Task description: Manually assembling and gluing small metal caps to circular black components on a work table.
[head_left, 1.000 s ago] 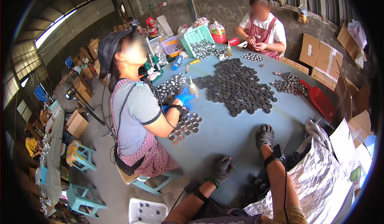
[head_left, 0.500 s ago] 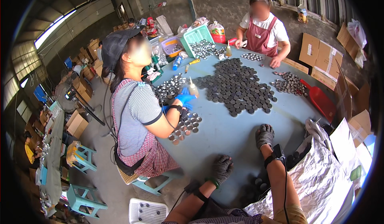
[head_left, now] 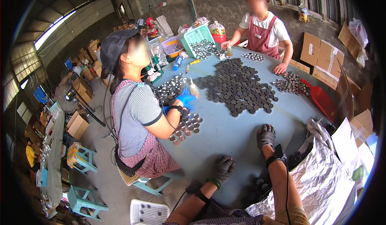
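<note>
Grey-blue bench point(head_left: 219, 133) bears dk round discs point(head_left: 243, 89), bare gap to L hand point(head_left: 223, 170) nr edge & R hand point(head_left: 266, 136); both curled, can't tell grip.

Blue-grey tabletop point(head_left: 229, 134): open lane from left gloved hand point(head_left: 223, 170) forward to black round caps point(head_left: 241, 87); shorter lane ahead of right gloved hand point(head_left: 266, 136). Obstacles: leftward, round metal cups point(head_left: 188, 133) and co-worker's forearm point(head_left: 163, 125); rightward, red dustpan point(head_left: 323, 104), crumpled white sheeting point(head_left: 309, 189).

The blue-grey table point(head_left: 225, 134) bears black discs point(head_left: 244, 85) and 1 red dustpan point(head_left: 323, 103).
</note>
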The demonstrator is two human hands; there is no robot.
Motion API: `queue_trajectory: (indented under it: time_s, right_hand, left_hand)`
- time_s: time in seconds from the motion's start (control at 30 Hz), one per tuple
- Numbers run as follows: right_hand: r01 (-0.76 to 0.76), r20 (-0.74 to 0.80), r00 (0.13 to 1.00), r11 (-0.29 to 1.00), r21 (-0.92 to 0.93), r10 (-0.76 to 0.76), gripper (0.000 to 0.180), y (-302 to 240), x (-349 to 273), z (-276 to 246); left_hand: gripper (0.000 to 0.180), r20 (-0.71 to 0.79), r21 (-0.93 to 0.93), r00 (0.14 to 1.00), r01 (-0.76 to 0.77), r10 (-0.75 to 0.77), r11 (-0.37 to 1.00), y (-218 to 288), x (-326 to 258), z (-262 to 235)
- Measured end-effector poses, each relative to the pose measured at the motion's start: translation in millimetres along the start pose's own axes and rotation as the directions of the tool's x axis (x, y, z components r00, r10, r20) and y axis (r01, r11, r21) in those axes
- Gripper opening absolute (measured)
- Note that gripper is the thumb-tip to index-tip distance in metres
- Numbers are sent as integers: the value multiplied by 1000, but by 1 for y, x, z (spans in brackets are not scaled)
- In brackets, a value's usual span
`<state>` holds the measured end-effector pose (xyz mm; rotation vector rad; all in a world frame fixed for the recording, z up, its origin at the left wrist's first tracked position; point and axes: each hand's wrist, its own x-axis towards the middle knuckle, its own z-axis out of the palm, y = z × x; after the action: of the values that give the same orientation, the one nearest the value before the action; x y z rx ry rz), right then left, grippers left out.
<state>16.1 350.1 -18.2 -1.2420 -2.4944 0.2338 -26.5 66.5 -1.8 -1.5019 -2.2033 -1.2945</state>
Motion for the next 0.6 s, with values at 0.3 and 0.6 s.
queue_trajectory:
  time_s: [0.3,0.6]
  right_hand:
    - [1,0,1000,1000,6,-1,48,-1,-1,-2]
    - [-3,15,1000,1000,28,2,49,-11,-2,0]
  left_hand:
    - [14,-18,17,999,-47,47,999,9,7,-8]
    - [16,-5,78,999,-47,48,996,13,8,-21]
